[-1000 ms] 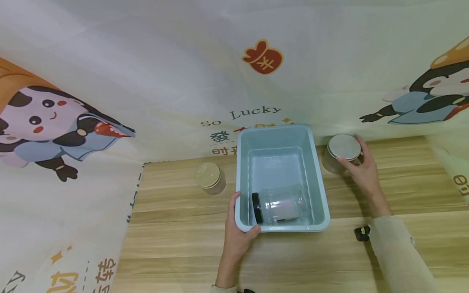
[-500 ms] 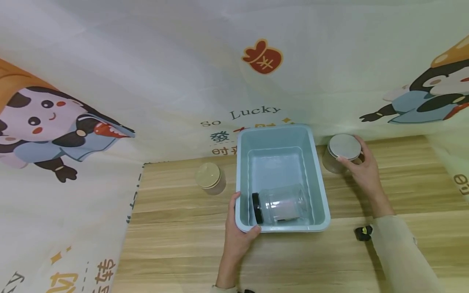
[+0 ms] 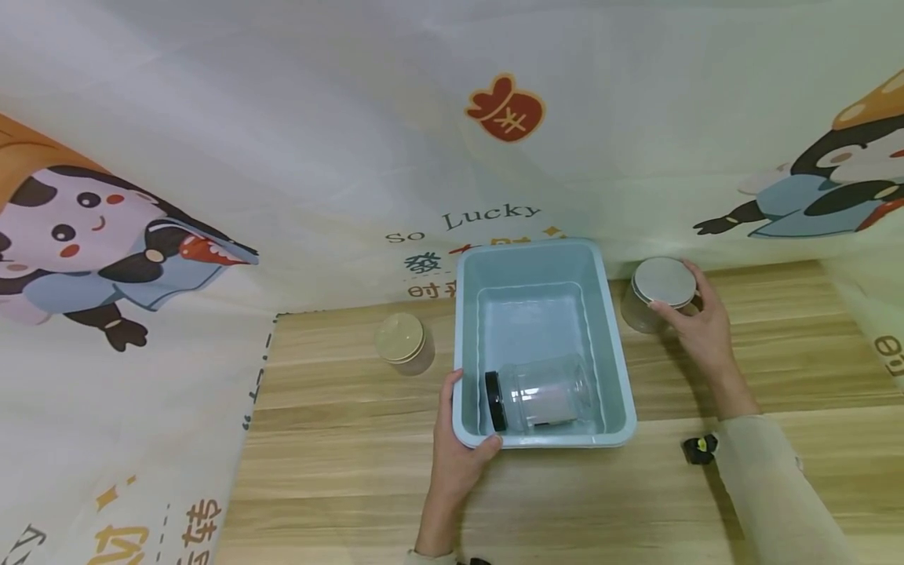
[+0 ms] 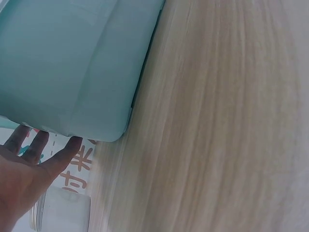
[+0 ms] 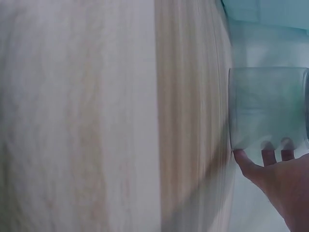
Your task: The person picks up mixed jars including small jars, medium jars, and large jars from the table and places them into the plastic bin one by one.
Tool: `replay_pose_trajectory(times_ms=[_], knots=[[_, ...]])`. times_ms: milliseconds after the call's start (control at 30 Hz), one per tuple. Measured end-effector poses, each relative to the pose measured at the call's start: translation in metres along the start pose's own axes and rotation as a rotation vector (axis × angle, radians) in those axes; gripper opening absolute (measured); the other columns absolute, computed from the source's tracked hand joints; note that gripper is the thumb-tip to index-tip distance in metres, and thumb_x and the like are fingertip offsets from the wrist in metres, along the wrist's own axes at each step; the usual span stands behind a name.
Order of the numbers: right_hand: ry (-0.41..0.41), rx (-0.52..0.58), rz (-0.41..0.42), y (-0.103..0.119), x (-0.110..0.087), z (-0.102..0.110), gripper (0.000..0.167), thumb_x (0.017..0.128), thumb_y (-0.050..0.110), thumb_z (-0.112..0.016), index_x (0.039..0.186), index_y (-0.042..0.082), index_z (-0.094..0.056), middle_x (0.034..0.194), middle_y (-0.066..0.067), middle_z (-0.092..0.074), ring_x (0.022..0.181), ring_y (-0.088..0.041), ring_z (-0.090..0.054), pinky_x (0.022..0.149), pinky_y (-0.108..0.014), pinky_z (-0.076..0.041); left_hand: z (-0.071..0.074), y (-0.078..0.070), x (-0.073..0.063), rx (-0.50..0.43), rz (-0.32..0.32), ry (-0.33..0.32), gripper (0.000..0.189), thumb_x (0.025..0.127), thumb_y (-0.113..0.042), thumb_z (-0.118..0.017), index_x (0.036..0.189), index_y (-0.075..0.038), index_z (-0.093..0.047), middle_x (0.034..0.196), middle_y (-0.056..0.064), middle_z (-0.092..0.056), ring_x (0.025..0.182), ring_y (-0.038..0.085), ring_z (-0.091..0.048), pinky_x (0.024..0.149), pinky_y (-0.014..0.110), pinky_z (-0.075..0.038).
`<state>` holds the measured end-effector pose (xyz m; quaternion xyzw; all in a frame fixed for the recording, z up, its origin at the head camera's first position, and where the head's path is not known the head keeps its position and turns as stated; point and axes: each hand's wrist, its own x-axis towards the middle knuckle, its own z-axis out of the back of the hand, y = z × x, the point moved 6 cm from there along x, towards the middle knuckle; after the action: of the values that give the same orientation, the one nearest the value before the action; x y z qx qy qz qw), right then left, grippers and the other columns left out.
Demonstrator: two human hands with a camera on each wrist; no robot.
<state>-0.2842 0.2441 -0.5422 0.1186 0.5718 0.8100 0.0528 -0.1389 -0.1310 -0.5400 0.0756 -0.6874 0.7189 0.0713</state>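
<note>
My left hand [image 3: 455, 463] grips the near left corner of a light blue plastic basin [image 3: 622, 377], thumb over the near rim and fingers along the left side. Inside the basin, a clear jar with a black lid [image 3: 544, 396] lies on its side, lid to the left. Right of the basin stands a clear jar with a pale grey lid [image 3: 664, 282]. My right hand [image 3: 708, 339] holds that jar near its top, thumb in front and fingers on the right. The right wrist view shows fingertips against the jar's clear wall [image 5: 268, 106], its base at the tabletop.
A smaller jar with a yellowish lid [image 3: 400, 337] stands upright left of the basin. Behind the wooden table [image 3: 339, 471] rises a printed cloth backdrop [image 3: 621, 157], close to the basin's far end. A small black object [image 3: 699, 450] shows beside the right sleeve.
</note>
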Motion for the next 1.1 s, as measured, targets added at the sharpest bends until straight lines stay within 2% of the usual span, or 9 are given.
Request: replay_pose_trajectory(times_ms=[200,433,700,933,1100], knots=[[0.000,-0.021,-0.014,0.001,0.001,0.002,0.078,0.087,0.012,-0.076,0.154,0.015,-0.036,0.143,-0.019,-0.042,0.114,-0.019,-0.046,0.084,-0.015,-0.038,0.000,0.001,0.000,0.008,-0.001,-0.002,0.101,0.069,-0.023,-0.083,0.151,-0.004,-0.029,0.144,0.025,-0.043,0.118,0.045,-0.048,0.095,0.040,-0.045],[0.025,-0.009,-0.004,0.039,-0.013,0.004,0.074,0.088,0.006,-0.074,0.152,0.006,-0.036,0.142,-0.025,-0.041,0.114,-0.021,-0.045,0.084,-0.014,-0.038,0.000,0.000,0.000,0.012,-0.019,0.008,0.101,0.071,-0.030,-0.085,0.151,-0.004,-0.028,0.145,0.026,-0.043,0.119,0.045,-0.048,0.096,0.042,-0.045],[0.030,-0.018,-0.006,0.036,-0.013,0.005,0.075,0.087,0.005,-0.075,0.152,0.007,-0.037,0.142,-0.024,-0.041,0.117,-0.021,-0.043,0.086,-0.015,-0.039,0.001,0.001,0.000,0.008,-0.003,0.015,0.100,0.071,-0.022,-0.084,0.151,-0.004,-0.028,0.147,0.024,-0.041,0.122,0.043,-0.047,0.098,0.044,-0.044],[0.031,-0.024,0.002,0.038,-0.014,0.006,0.076,0.086,0.005,-0.075,0.152,0.008,-0.037,0.142,-0.024,-0.039,0.119,-0.024,-0.044,0.090,-0.019,-0.040,0.001,0.000,0.000,-0.002,-0.019,0.020,0.100,0.073,-0.030,-0.085,0.152,-0.005,-0.028,0.146,0.025,-0.041,0.121,0.044,-0.047,0.098,0.043,-0.044],[0.013,-0.020,0.007,0.024,-0.009,0.006,0.079,0.083,0.002,-0.078,0.151,0.009,-0.039,0.139,-0.020,-0.039,0.117,-0.024,-0.046,0.091,-0.017,-0.042,0.000,-0.001,0.000,-0.003,-0.028,0.020,0.099,0.073,-0.027,-0.085,0.151,-0.005,-0.029,0.145,0.025,-0.042,0.120,0.045,-0.048,0.098,0.043,-0.044]])
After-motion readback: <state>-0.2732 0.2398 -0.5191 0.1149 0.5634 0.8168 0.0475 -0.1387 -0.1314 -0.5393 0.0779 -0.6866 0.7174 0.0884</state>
